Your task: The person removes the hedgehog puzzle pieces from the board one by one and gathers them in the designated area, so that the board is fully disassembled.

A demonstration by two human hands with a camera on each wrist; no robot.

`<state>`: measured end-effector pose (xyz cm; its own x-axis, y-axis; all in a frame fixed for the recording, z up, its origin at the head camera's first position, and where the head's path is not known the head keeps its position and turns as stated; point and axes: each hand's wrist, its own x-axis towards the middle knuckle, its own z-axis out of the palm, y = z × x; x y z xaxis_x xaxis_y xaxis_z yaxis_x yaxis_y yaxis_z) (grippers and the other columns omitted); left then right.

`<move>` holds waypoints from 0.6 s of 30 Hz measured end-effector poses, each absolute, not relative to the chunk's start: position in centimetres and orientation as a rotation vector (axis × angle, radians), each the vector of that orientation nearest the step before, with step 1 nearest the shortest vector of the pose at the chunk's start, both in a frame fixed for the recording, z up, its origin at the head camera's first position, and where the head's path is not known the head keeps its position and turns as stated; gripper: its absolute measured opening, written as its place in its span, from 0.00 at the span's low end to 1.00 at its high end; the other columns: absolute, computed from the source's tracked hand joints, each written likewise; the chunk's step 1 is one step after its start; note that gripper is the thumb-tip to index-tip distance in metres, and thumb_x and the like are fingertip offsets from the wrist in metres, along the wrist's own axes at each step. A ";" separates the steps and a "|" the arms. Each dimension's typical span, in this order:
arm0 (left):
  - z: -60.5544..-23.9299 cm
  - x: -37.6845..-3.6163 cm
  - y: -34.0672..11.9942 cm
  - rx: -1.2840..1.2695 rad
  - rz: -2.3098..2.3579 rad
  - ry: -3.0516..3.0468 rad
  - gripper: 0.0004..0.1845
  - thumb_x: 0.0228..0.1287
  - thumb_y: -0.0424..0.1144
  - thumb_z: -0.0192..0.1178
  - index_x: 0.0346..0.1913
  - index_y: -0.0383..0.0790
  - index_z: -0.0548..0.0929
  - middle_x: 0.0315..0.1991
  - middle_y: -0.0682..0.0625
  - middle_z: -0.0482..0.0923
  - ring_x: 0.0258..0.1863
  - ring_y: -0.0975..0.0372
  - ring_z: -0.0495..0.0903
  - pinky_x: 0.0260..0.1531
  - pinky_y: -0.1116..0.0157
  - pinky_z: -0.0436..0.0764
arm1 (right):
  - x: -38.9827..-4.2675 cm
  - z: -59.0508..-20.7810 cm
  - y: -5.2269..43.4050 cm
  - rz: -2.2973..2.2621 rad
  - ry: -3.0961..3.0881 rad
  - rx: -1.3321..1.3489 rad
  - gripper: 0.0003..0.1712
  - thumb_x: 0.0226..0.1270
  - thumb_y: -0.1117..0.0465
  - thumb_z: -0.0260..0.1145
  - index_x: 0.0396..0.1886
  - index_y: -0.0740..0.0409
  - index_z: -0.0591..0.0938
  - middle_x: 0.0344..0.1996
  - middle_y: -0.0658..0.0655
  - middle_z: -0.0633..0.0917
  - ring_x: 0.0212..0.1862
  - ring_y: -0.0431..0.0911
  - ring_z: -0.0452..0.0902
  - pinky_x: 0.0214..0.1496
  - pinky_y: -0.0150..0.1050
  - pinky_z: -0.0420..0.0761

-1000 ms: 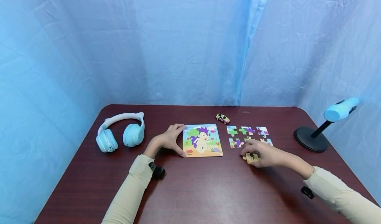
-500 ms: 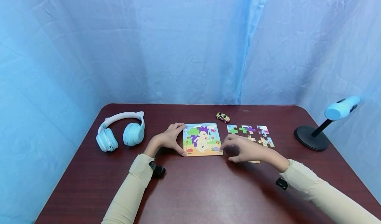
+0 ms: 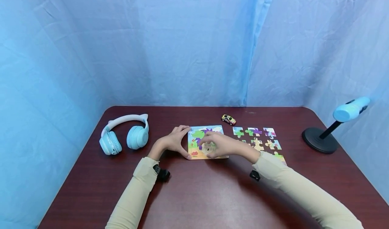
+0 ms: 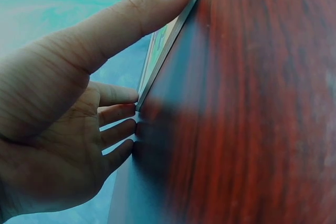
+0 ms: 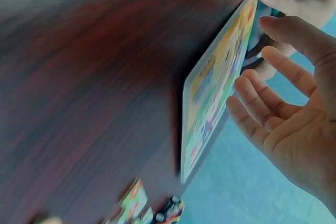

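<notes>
A picture puzzle board (image 3: 194, 144) showing a cartoon hedgehog lies flat on the dark red table (image 3: 197, 195). My left hand (image 3: 181, 142) braces its left edge, thumb along the near corner and fingers at the far corner; the left wrist view shows the left hand (image 4: 152, 56) against the board's (image 4: 173, 30) thin rim. My right hand (image 3: 209, 144) hovers over the board's middle with relaxed fingers. In the right wrist view the right hand (image 5: 273, 103) is empty above the board (image 5: 215, 93). Several loose puzzle pieces (image 3: 256, 137) lie to the right.
A small toy car (image 3: 228, 119) sits behind the pieces. Light blue cat-ear headphones (image 3: 124, 134) lie at the left. A desk lamp (image 3: 322, 139) with a black round base stands at the right edge. Blue cloth hangs all round the table.
My right hand left the tan piece at the right and swept left, ending over the board with nothing in it. The left hand has kept its place.
</notes>
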<state>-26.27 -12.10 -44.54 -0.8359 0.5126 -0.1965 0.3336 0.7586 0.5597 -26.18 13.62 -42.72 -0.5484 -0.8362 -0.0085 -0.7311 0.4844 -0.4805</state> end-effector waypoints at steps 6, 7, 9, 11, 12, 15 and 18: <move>-44.5 -26.2 -12.1 0.651 0.746 2.609 0.64 0.48 0.53 0.81 0.82 0.38 0.52 0.79 0.41 0.51 0.77 0.46 0.52 0.73 0.44 0.63 | -26.6 -43.3 11.8 -0.582 2.470 -1.333 0.24 0.57 0.61 0.77 0.55 0.57 0.86 0.48 0.56 0.84 0.48 0.47 0.77 0.51 0.40 0.79; -44.5 -26.2 -12.1 0.650 0.746 2.606 0.64 0.48 0.53 0.81 0.82 0.38 0.52 0.79 0.41 0.51 0.77 0.47 0.51 0.74 0.45 0.63 | -26.6 -43.4 11.6 -0.575 2.471 -1.333 0.24 0.57 0.61 0.77 0.55 0.58 0.86 0.48 0.56 0.84 0.47 0.47 0.76 0.51 0.40 0.79; -44.5 -26.2 -12.1 0.648 0.747 2.604 0.64 0.49 0.53 0.81 0.82 0.38 0.52 0.80 0.41 0.51 0.77 0.47 0.51 0.73 0.45 0.63 | -26.5 -43.4 11.4 -0.554 2.480 -1.323 0.24 0.56 0.61 0.77 0.55 0.57 0.86 0.47 0.55 0.84 0.48 0.46 0.75 0.49 0.39 0.78; -44.5 -26.3 -12.1 0.650 0.744 2.603 0.64 0.49 0.53 0.81 0.82 0.38 0.52 0.80 0.41 0.51 0.77 0.47 0.51 0.74 0.45 0.63 | -26.5 -43.5 11.2 -0.540 2.485 -1.304 0.24 0.56 0.61 0.77 0.54 0.56 0.86 0.46 0.55 0.83 0.48 0.46 0.74 0.49 0.38 0.78; -44.5 -26.3 -12.1 0.651 0.743 2.602 0.64 0.49 0.53 0.81 0.82 0.38 0.52 0.80 0.41 0.51 0.77 0.47 0.51 0.74 0.45 0.63 | -26.4 -43.5 11.1 -0.535 2.487 -1.296 0.24 0.56 0.61 0.77 0.54 0.55 0.86 0.46 0.55 0.83 0.48 0.46 0.74 0.49 0.38 0.78; -44.5 -26.3 -12.1 0.656 0.742 2.604 0.63 0.49 0.53 0.80 0.82 0.38 0.52 0.80 0.41 0.51 0.77 0.46 0.51 0.74 0.45 0.62 | -26.4 -43.5 11.0 -0.525 2.483 -1.284 0.23 0.57 0.62 0.78 0.54 0.54 0.86 0.46 0.54 0.83 0.48 0.45 0.73 0.49 0.38 0.78; -44.5 -26.3 -12.1 0.662 0.757 2.602 0.63 0.49 0.53 0.81 0.82 0.37 0.53 0.79 0.41 0.52 0.77 0.46 0.51 0.74 0.44 0.62 | -26.3 -43.5 10.9 -0.533 2.471 -1.300 0.23 0.56 0.63 0.78 0.53 0.55 0.86 0.45 0.54 0.83 0.47 0.45 0.72 0.49 0.39 0.77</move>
